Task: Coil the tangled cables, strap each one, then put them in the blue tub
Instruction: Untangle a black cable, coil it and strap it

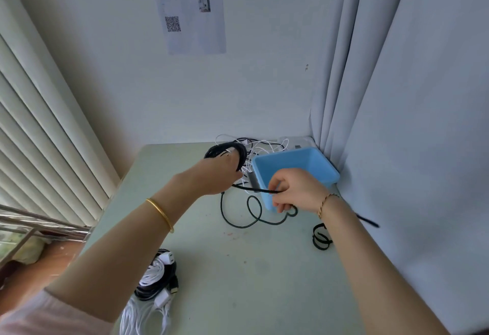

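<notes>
left hand: my grip holds the black cable coil, near the tabletop far edge
right hand: pinching its loose run
blue tub: far right corner

The blue tub looks smooth plastic, the table matt, the black cable perhaps braided.

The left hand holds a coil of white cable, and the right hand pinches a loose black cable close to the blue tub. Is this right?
Not quite. The head view shows that the coil in the left hand is black, not white. The rest is right: the right hand pinches a loose black cable close to the blue tub.
</notes>
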